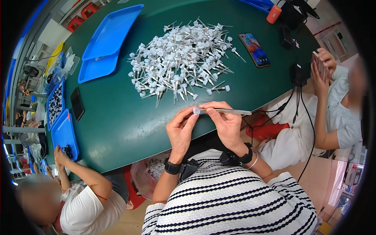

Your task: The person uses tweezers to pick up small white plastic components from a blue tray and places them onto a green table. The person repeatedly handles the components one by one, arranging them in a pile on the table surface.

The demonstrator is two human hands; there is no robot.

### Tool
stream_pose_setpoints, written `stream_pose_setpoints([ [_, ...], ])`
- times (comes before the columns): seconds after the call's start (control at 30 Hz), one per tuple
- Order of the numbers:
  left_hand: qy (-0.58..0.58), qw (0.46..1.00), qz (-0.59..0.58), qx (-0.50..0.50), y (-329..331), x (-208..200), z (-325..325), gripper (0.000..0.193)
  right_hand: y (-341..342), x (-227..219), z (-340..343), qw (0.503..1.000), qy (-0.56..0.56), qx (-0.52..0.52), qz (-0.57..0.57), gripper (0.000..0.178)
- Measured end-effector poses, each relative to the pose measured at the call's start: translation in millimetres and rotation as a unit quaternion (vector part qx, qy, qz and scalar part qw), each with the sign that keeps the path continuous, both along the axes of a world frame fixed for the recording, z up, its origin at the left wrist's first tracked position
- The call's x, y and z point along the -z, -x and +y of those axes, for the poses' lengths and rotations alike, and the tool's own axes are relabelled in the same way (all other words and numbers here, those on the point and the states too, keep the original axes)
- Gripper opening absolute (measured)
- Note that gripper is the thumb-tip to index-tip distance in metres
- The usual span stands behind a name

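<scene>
Just over the table's near edge, my left hand (pixel 182 126) pinches a small white plastic piece (pixel 196 111) between thumb and fingertips. My right hand (pixel 225 124) is closed around silver metal tweezers (pixel 235 111), whose blunt end points right. Their tip meets the white piece, though the exact contact is too small to make out. Beyond my hands lies a big heap of similar white pieces with thin metal stems (pixel 180 58), spread loosely on the green table (pixel 129 129).
Blue trays (pixel 111 31) overlap at the far left. One phone (pixel 254 49) lies right of the heap, another dark phone (pixel 77 103) at left. A person works at a blue tray (pixel 64 133) on my left; another person holds a phone (pixel 318 64) on my right. Black cables (pixel 299 105) hang there.
</scene>
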State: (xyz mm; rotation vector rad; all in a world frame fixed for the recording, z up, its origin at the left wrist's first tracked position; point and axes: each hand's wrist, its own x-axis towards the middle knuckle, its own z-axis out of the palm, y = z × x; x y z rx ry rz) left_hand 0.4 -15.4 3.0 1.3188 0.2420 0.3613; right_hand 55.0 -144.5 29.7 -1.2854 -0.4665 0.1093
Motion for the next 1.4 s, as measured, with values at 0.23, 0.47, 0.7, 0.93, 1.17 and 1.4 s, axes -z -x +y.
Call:
stream_pose_setpoints([
  [0.23,-0.049,0.998,-0.021,-0.028,-1.2,1.0,-3.6,0.023,-1.8,2.3,0.3,0.999,0.032,0.023,-0.014,0.014],
  [0.47,-0.060,0.998,-0.020,-0.030,-1.3,0.5,-4.4,0.023,-2.2,3.4,1.1,0.999,0.031,0.028,-0.005,0.014],
  [0.7,-0.062,0.998,-0.013,-0.029,-0.4,2.4,-4.7,0.024,-2.0,4.1,0.7,0.998,0.040,0.040,-0.009,0.013],
  [0.93,-0.025,0.999,0.006,-0.026,0.9,6.0,-3.9,0.023,-1.3,2.0,-0.4,0.997,0.057,0.044,-0.024,0.013],
  [1.17,-0.027,0.999,0.021,-0.025,1.1,3.6,-3.0,0.023,-2.5,0.9,1.0,0.994,0.081,0.055,-0.042,0.013],
  [1.4,-0.020,0.999,0.023,-0.024,1.9,3.0,-2.8,0.023,-5.3,-6.7,1.8,0.984,0.131,0.068,-0.100,0.010],
])
